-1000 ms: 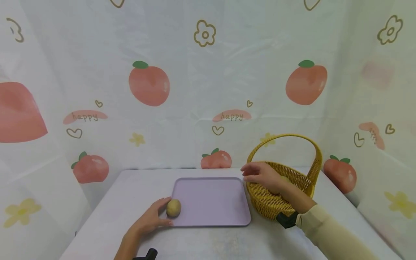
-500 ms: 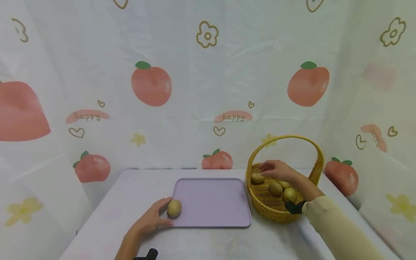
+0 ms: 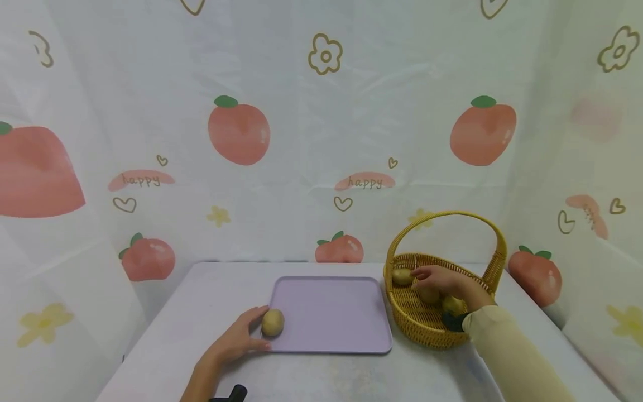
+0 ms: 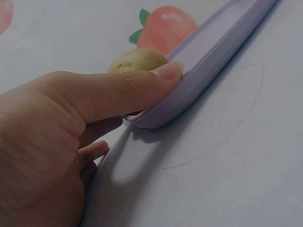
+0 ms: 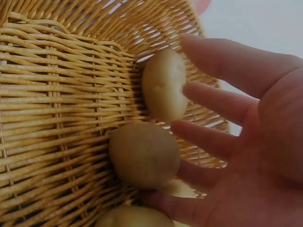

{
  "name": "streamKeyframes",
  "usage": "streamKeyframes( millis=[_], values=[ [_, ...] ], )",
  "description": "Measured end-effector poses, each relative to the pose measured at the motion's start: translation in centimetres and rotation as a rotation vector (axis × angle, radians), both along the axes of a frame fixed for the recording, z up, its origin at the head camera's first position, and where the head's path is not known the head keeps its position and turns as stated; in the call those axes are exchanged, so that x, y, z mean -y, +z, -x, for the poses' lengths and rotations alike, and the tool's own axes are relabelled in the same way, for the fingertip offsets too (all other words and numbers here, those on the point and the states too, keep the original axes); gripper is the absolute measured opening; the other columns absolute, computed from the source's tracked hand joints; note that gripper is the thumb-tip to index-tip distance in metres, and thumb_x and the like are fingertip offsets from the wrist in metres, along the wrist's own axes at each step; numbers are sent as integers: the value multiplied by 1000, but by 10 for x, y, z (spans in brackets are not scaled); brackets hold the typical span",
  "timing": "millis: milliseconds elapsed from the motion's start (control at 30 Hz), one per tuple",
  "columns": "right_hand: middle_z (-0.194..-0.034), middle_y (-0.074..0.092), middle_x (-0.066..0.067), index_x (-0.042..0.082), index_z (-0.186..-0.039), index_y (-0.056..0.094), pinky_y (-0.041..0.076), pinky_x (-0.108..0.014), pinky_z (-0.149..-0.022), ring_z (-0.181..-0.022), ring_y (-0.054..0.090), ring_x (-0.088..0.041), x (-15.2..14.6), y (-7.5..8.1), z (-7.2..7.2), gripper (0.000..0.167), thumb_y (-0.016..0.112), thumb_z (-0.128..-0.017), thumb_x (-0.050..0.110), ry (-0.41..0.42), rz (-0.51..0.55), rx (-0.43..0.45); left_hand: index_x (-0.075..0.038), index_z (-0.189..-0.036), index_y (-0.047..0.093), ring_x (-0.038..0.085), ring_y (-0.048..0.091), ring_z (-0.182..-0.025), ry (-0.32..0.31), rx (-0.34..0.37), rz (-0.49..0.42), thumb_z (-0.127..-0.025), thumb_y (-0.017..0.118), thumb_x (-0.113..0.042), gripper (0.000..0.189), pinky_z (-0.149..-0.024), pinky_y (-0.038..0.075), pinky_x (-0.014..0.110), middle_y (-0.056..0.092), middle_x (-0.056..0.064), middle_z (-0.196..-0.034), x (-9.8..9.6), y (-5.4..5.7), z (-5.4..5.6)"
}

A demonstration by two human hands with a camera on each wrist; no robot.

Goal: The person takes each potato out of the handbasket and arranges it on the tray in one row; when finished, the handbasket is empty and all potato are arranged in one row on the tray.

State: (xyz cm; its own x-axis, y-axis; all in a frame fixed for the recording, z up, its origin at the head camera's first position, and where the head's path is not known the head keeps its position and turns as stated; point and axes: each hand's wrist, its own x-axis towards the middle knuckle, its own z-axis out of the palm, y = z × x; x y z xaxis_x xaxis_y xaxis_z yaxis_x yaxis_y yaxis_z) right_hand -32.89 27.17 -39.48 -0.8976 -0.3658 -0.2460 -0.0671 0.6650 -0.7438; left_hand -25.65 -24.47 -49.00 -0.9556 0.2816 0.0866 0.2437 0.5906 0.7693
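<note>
In the head view, a pale purple tray lies mid-table with one potato at its left end. My left hand holds the tray's near left corner; in the left wrist view the thumb lies along the outer wall, in front of the potato. My right hand reaches into a wicker basket on the right, over several potatoes. The right wrist view shows its fingers spread, with fingertips right at an upper potato and a darker round potato. The palm holds nothing.
The basket's tall arched handle rises above the right forearm. A white cloth covers the table. Behind it hangs a curtain printed with peaches and flowers, which also closes off both sides.
My right hand has moved from above the basket's left rim rightward and down among the potatoes. The left hand stays at the tray corner. The head view has shifted slightly.
</note>
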Motion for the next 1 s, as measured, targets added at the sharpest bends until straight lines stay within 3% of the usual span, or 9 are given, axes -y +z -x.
streamKeyframes(
  millis=[167, 333, 467, 767, 1000],
  values=[
    [-115, 60, -17, -6, -127, 59, 49, -37, -79, -94, 54, -24, 3, -7, 0, 46, 68, -86, 12, 41, -57, 23, 3, -142, 44, 52, 23, -137, -10, -6, 0, -67, 88, -28, 92, -111, 15, 65, 39, 28, -146, -1, 0, -1],
    [-114, 64, -19, -9, -114, 66, 53, -41, -83, -101, 58, -26, 1, -10, 0, 36, 71, -82, 8, 86, -132, -45, 3, -142, 44, 52, 23, -137, -17, 0, -1, -67, 88, -28, 92, -112, 15, 64, 38, 28, -146, -3, -1, 0],
    [-111, 64, -19, -8, -110, 68, 53, -37, -79, -97, 57, -24, 0, -8, 1, 35, 74, -78, 5, 94, -155, -117, 4, -142, 43, 52, 21, -138, -28, -1, -6, -68, 88, -26, 92, -112, 14, 64, 38, 28, -147, -2, 1, 0],
    [-99, 60, -11, -2, -104, 63, 45, -32, -71, -81, 53, -21, 1, 0, 2, 36, 78, -72, 0, 61, -65, -196, 4, -142, 43, 52, 21, -138, -35, -7, -9, -68, 88, -23, 90, -112, 13, 64, 38, 28, -147, -1, 2, -2],
    [-113, 59, -14, 5, -105, 63, 44, -34, -68, -88, 52, -25, 4, 9, -6, 31, 77, -78, 5, 38, -62, -324, 3, -142, 44, 52, 21, -138, -20, -19, 14, -68, 88, -24, 90, -112, 13, 64, 38, 28, -146, 0, 3, -2]
  ],
)
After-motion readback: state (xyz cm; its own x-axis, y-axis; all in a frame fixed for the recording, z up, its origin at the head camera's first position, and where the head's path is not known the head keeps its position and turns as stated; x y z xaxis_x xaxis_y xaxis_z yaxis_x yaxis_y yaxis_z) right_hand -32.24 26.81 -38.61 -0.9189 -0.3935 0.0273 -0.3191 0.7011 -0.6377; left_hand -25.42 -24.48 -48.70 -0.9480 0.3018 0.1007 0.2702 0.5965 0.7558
